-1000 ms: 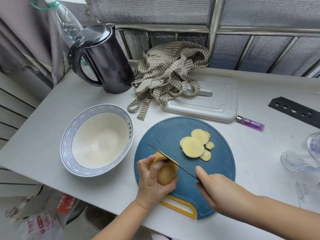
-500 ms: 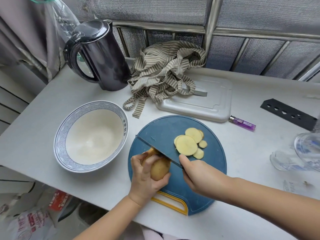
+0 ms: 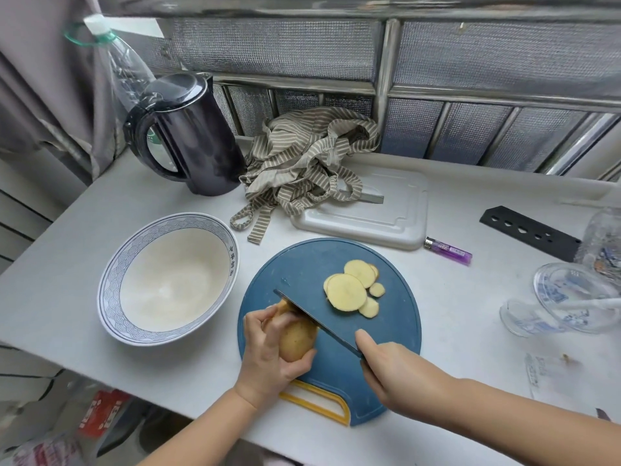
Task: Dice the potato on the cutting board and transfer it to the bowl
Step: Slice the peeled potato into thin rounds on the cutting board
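One potato (image 3: 298, 337) sits on the blue round cutting board (image 3: 386, 348), which lies at the near edge of the worktop (image 3: 60, 264), its yellow handle overhanging that edge. The left hand (image 3: 268, 353) holds the potato from the left, fingers curled round it with the thumb under its near end. The right hand (image 3: 395, 375) has its fingers clamped on the handle of one knife (image 3: 317, 322), one finger laid forward along the blade's back. The blade rests across the potato's far end, its tip pointing to the far left.

Five potato slices (image 3: 346, 292) lie overlapping toward the board's far side (edges peeping out beneath two of them may be more; I cannot count those).

One bowl (image 3: 116, 274), blue-patterned at the rim, stands just left of the board, toward the worktop's left edge. One black kettle (image 3: 198, 142) stands at the far left corner, one striped cloth (image 3: 302, 163) bunched beside it and draped partly over one white tray (image 3: 386, 216). One purple lighter (image 3: 448, 251) lies by the tray's near right corner.
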A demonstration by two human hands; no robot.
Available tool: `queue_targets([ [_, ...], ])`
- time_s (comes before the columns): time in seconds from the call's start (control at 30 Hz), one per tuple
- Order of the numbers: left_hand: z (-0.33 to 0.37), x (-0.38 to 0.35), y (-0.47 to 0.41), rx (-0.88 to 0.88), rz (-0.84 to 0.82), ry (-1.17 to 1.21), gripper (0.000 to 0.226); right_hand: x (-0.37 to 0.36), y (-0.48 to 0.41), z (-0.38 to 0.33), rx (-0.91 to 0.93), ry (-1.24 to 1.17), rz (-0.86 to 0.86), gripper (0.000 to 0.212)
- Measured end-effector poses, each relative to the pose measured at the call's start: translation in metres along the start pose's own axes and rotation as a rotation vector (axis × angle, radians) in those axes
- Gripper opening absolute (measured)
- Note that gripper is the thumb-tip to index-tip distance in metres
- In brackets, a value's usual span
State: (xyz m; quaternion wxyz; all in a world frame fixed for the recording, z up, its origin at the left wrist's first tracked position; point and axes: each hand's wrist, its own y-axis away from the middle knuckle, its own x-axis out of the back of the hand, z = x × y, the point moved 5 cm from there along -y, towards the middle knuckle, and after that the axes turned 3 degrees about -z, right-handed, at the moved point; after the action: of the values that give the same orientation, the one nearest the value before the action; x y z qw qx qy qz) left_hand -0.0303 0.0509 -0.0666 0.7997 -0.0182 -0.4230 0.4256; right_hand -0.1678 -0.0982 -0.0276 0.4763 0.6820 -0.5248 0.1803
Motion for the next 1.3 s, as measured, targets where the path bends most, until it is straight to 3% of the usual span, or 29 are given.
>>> queue_targets([
  [0.6,0.002,0.001,-0.006,0.003,-0.023,-0.021,0.063,0.027,-0.019,-0.015,-0.039,0.045,-0.069,0.009],
  [0.97,0.001,0.0,-0.007,0.051,-0.022,-0.017,0.061,0.036,-0.076,-0.039,0.054,0.034,-0.078,0.014],
  [1.07,0.0,0.001,-0.006,0.042,-0.026,-0.009,0.06,0.033,-0.071,-0.038,0.052,0.002,-0.052,0.021],
  [1.3,-0.002,0.002,-0.005,0.044,-0.052,0.024,0.062,0.006,-0.037,-0.011,-0.036,-0.035,-0.03,0.01],
])
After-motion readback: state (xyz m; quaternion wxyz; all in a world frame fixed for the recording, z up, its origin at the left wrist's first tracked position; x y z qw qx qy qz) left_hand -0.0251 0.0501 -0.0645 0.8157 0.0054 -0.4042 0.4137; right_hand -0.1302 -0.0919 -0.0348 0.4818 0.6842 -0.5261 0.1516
